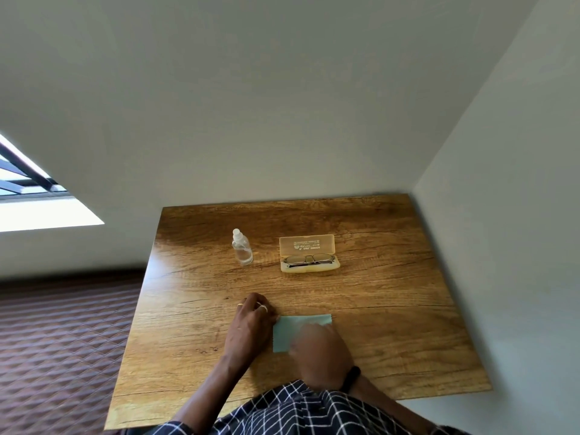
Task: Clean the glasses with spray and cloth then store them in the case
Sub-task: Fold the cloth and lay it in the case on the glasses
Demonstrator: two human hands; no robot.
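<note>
Both hands on the pale green cloth (293, 332), which lies flat on the wood-grain table (392, 309) near the front edge. Left hand (251, 321) pins its left edge, fingers curled onto it; right hand (323, 350) is blurred over the lower right, grip unclear — probably smoothing or gathering it. Glasses (309, 259), thin metal frame, sit folded in the open translucent hard case (309, 254) further back. Clear plastic spray bottle (241, 248) stands upright beside the case, untouched.
</note>
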